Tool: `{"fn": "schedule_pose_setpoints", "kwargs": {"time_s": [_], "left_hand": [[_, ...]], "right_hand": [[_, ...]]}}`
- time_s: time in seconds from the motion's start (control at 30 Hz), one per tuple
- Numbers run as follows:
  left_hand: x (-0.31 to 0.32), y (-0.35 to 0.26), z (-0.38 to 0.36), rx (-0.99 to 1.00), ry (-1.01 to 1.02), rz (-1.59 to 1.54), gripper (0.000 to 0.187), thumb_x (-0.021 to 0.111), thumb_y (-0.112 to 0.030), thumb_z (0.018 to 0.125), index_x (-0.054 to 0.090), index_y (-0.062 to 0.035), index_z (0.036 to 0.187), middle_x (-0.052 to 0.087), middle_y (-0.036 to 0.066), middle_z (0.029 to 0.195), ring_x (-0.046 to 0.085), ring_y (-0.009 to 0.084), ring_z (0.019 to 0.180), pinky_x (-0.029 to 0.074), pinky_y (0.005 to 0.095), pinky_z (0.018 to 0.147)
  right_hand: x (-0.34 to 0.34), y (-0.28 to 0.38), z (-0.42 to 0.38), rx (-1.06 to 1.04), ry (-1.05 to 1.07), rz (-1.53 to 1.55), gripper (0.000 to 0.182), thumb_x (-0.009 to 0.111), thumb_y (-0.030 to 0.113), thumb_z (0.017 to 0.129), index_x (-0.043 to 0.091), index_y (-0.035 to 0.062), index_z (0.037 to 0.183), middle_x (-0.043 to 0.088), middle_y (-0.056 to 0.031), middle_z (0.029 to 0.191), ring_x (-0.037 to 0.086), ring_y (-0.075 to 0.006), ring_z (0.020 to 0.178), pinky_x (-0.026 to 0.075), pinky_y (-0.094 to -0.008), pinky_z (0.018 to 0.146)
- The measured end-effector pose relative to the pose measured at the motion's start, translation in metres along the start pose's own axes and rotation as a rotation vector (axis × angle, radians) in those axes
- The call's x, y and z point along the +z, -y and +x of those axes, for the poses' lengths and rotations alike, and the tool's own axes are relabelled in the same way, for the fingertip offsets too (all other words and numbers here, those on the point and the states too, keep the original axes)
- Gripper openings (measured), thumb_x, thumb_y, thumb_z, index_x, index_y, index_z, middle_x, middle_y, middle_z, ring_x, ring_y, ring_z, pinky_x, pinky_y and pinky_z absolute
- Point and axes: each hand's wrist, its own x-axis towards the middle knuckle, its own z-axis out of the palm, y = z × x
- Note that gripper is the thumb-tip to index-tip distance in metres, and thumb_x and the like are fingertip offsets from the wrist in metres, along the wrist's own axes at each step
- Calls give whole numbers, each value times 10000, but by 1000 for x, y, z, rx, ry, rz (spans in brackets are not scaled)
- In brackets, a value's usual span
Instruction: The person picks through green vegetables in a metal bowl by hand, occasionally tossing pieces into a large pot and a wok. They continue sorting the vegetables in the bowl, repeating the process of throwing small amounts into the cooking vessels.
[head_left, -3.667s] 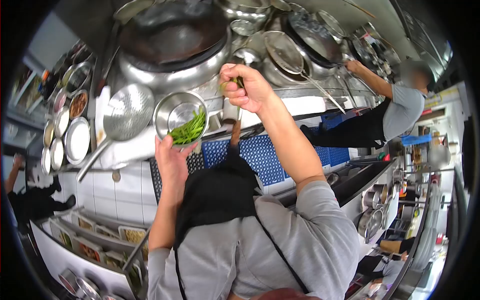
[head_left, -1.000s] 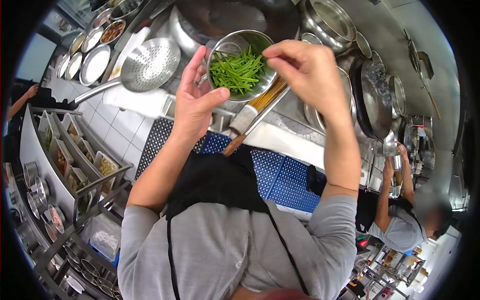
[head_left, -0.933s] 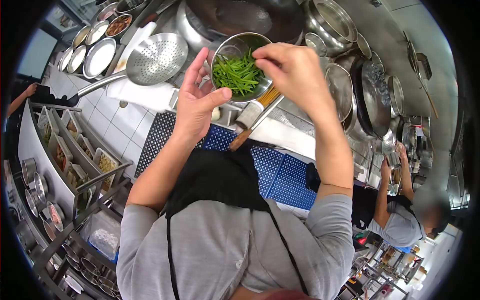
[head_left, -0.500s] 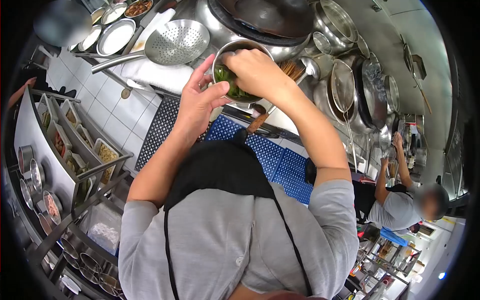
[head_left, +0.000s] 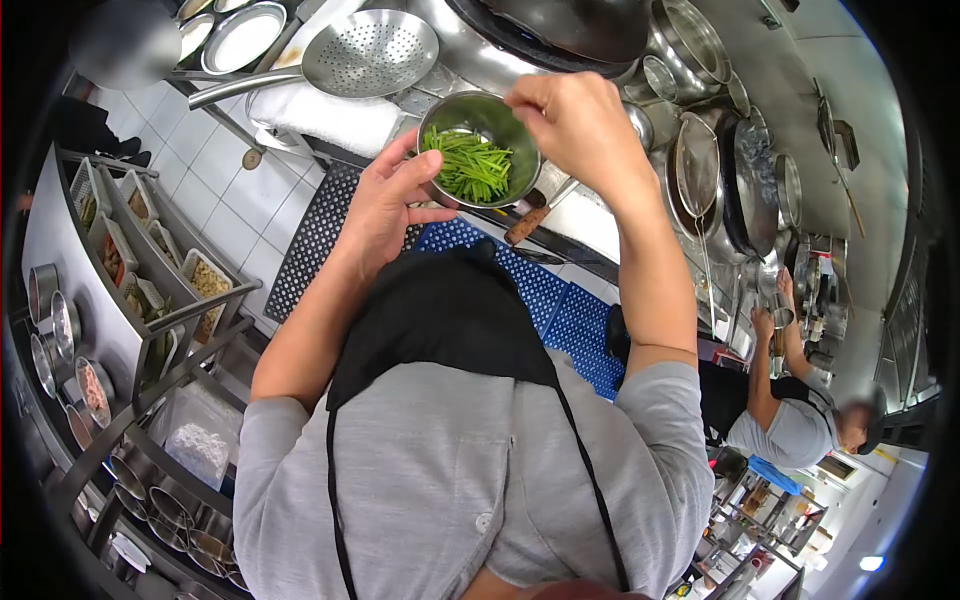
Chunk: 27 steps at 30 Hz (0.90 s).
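A metal bowl (head_left: 528,165) with cut green vegetable pieces (head_left: 470,165) in it is held at its left side by my left hand (head_left: 385,195), thumb on the rim. My right hand (head_left: 585,125) is above the bowl's right rim, its fingers pinched together; whatever they may hold is too small to make out. A perforated metal strainer (head_left: 370,52) lies on a white cloth (head_left: 330,120) just beyond the bowl.
A large wok (head_left: 570,30) stands at the top. Stacked pots and a mesh skimmer (head_left: 697,165) are on the right. A co-worker (head_left: 790,420) works at far right. Food bins (head_left: 208,280) line the left counter. Blue mats (head_left: 520,290) cover the floor.
My right hand has come up out of the bowl and moved right, over its rim. The green pieces now show fully. The bowl is slightly lower in view.
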Motion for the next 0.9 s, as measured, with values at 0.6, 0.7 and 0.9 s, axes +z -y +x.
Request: {"fn": "schedule_pose_setpoints", "kwargs": {"time_s": [0.6, 0.7, 0.9], "left_hand": [[7, 21, -10, 36, 29, 108, 760, 749, -278, 897, 391, -33, 1520, 627, 109, 1130, 677, 205, 962, 633, 381, 747], [6, 25, -11, 25, 22, 116, 763, 750, -295, 899, 392, -33, 1520, 633, 114, 1126, 689, 209, 928, 633, 380, 735], [8, 25, -11, -7, 60, 74, 738, 735, -309, 910, 409, -31, 1511, 645, 122, 1150, 700, 213, 897, 633, 377, 722]], "right_hand": [[25, -7, -39, 20, 284, 292, 382, 745, 19, 749, 701, 54, 1128, 729, -168, 966, 729, -308, 897, 556, -391, 764], [14, -2, -51, 91, 199, 345, 393, 734, 8, 773, 713, 69, 1161, 748, -149, 971, 742, -254, 870, 567, -370, 751], [-13, -7, -69, 266, -17, 284, 151, 715, 68, 848, 760, 25, 986, 752, -126, 842, 710, -184, 698, 552, -302, 674]]}}
